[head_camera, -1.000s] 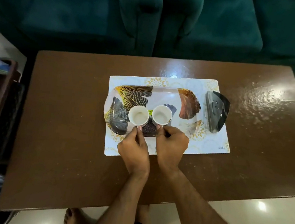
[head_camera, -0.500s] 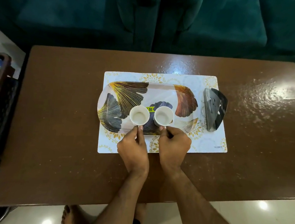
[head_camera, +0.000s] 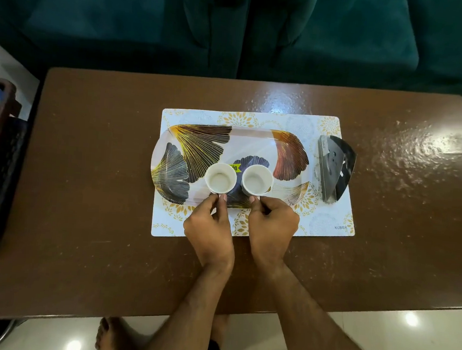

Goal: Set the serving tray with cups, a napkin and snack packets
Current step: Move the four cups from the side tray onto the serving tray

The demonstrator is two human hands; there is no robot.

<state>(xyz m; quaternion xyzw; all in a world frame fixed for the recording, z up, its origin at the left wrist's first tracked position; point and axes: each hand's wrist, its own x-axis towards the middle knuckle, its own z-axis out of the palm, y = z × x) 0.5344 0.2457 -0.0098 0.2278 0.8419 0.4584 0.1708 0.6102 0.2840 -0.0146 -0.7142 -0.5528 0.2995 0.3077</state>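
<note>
The serving tray [head_camera: 257, 143] is an oblong with rounded corners, pale and glossy, printed with large fan-shaped leaves in gold, black and rust. It lies flat, long side running from nine to three o'clock. Two small white cups [head_camera: 221, 178] [head_camera: 257, 178] stand upright side by side near its six o'clock edge, close but apart, both empty as far as can be seen. A yellow sticker [head_camera: 235, 167] peeks out between them at twelve o'clock.
</note>
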